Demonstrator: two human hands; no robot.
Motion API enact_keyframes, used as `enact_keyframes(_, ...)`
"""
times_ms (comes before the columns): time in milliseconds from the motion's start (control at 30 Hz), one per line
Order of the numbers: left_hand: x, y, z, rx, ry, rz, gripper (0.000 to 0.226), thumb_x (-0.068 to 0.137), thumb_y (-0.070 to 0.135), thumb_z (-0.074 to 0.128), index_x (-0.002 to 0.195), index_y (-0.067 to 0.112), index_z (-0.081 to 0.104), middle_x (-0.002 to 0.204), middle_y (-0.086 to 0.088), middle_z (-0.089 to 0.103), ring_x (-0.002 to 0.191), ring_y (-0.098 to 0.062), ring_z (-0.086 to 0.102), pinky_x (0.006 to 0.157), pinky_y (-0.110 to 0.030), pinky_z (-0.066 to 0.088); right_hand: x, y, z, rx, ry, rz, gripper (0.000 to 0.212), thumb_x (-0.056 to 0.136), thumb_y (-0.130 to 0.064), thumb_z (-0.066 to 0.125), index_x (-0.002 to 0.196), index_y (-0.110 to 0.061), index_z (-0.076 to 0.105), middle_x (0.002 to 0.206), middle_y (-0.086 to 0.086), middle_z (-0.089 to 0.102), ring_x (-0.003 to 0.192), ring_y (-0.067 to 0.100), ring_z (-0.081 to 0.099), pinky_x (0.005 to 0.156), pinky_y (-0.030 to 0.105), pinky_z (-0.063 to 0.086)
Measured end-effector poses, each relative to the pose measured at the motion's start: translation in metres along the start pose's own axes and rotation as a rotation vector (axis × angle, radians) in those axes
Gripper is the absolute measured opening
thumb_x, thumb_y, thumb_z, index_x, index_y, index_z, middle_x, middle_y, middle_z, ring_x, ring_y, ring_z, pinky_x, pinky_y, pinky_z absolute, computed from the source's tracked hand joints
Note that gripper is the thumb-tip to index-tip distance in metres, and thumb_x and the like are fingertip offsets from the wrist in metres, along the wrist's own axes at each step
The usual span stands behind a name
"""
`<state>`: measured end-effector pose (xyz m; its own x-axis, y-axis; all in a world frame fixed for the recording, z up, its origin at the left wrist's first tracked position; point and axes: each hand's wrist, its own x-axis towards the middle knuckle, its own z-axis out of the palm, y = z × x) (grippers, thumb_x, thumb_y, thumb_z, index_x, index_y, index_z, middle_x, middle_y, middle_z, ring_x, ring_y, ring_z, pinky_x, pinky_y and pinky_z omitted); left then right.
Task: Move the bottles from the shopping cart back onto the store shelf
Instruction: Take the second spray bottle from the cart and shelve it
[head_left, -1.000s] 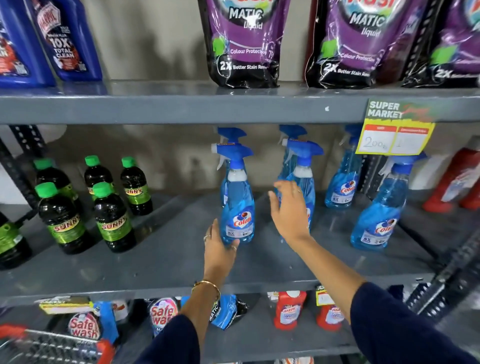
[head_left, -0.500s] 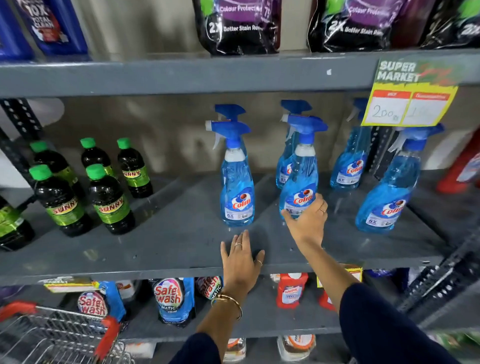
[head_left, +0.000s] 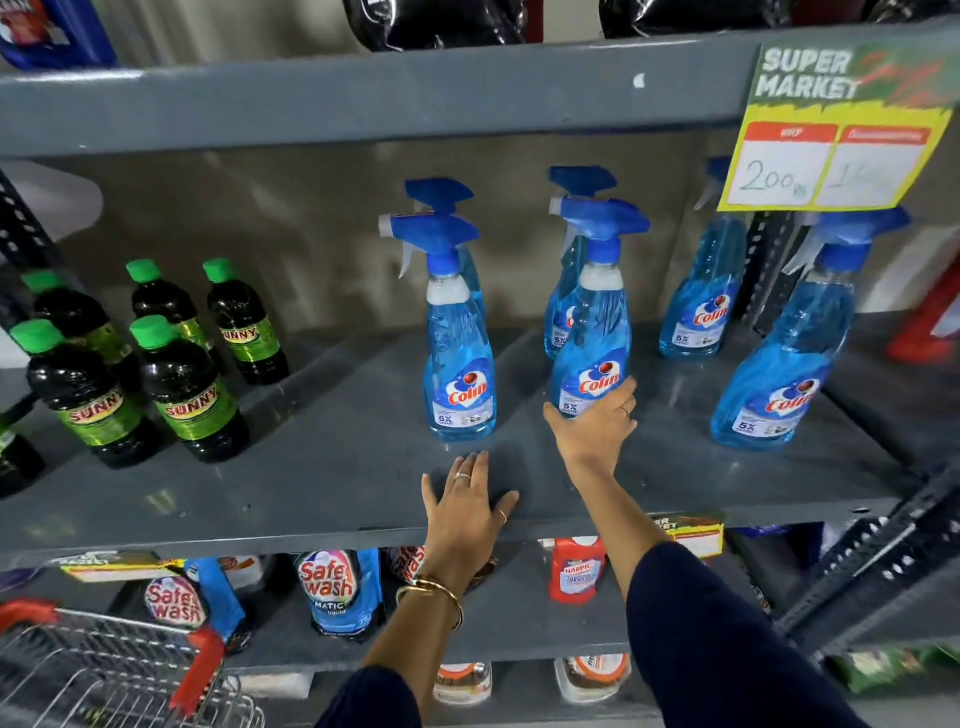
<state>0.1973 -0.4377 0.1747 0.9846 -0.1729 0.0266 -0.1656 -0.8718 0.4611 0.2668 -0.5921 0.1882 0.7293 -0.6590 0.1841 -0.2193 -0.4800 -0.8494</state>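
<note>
Two hands (head_left: 592, 431), six spray bottles (head_left: 460, 358).

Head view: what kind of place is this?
Most likely a supermarket cleaning-products aisle: a "SUPER MARKET" price tag on the metal shelf, rows of Colin spray bottles, and a wire shopping cart at lower left.

Single head-worn wide-angle view, close in, faces forward and slightly down onto the grey middle shelf (head_left: 311, 499); shopping cart (head_left: 104, 670) at lower left.
</note>
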Motion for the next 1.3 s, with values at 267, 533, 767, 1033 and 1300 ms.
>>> enact_keyframes(267,-0.003,0.002,-0.001,0.062,0.007,-0.001,0.058,0.093,0.045,0.032,0.142,0.016,0.019,0.154,-0.001,0.022,0.144,-0.014,0.012,0.115,-0.055,-0.002,-0.017,0.015,-0.021,0.032,-0.008,-0.007,0.11,0.063,-0.033,0.082,0.143,-0.008,0.011,0.137,0.016,0.036,0.123,0.03,0.043,0.1,0.042,0.047)
enact_keyframes(533,-0.007,0.002,-0.001,0.073,-0.013,-0.029,0.057,0.094,0.045,0.031,0.142,0.017,0.021,0.155,0.002,0.019,0.144,-0.012,0.012,0.115,-0.055,-0.003,-0.027,0.018,-0.031,0.012,-0.055,-0.004,0.112,0.066,-0.03,0.082,0.145,-0.009,0.006,0.144,0.014,0.028,0.129,0.028,0.037,0.1,0.045,0.045)
enact_keyframes(767,-0.027,-0.019,-0.009,0.046,0.051,-0.106,0.066,0.09,0.054,0.032,0.143,0.018,0.018,0.156,0.005,0.016,0.145,-0.012,0.007,0.117,-0.048,0.0,-0.067,0.001,-0.027,-0.231,0.235,-0.43,0.052,0.074,-0.029,0.069,0.116,-0.009,0.044,0.119,0.019,0.058,0.116,0.033,0.047,0.105,0.051,0.033)
enact_keyframes(1033,-0.047,-0.072,-0.04,0.082,0.054,-0.2,0.067,0.091,0.055,0.029,0.145,0.02,0.01,0.157,0.006,0.008,0.145,-0.015,0.001,0.119,-0.039,-0.002,-0.095,-0.05,0.007,-0.184,-0.034,-0.57,0.046,0.068,-0.021,0.075,0.105,-0.005,0.054,0.105,0.016,0.061,0.093,0.035,0.061,0.08,0.041,0.052)
enact_keyframes(1300,-0.039,-0.107,-0.066,0.092,-0.024,-0.247,0.072,0.087,0.059,0.034,0.145,0.022,0.009,0.157,0.005,0.004,0.145,-0.019,0.0,0.119,-0.04,0.0,-0.1,-0.075,0.046,0.038,-0.161,-0.214,0.095,0.066,-0.032,0.081,0.137,-0.002,0.026,0.139,0.018,0.036,0.126,0.033,0.04,0.097,0.043,0.045)
